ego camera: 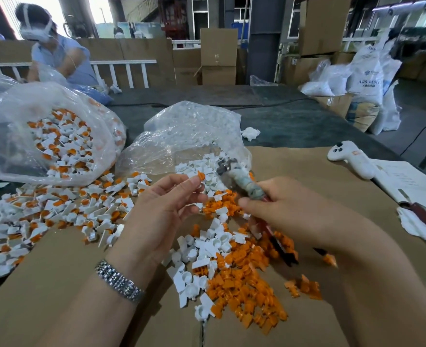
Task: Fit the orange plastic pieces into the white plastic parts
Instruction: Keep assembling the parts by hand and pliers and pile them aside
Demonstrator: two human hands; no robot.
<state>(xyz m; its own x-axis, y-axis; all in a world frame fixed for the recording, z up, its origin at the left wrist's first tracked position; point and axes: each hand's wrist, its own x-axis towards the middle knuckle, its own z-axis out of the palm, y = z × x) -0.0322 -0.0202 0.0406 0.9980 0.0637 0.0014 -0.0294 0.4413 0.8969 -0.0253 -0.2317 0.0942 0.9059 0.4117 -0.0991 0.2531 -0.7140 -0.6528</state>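
My left hand is raised above the cardboard and pinches a small white part with an orange piece in it at its fingertips. My right hand grips a pair of pliers with wrapped jaws and red-black handles, its tip pointing up-left close to the pinched part. Below the hands lie a heap of loose orange pieces and loose white parts mixed together.
A pile of fitted white-and-orange parts spreads at the left, below a clear bag full of them. A second clear bag holds white parts. A white controller and papers lie at right. Another person sits far left.
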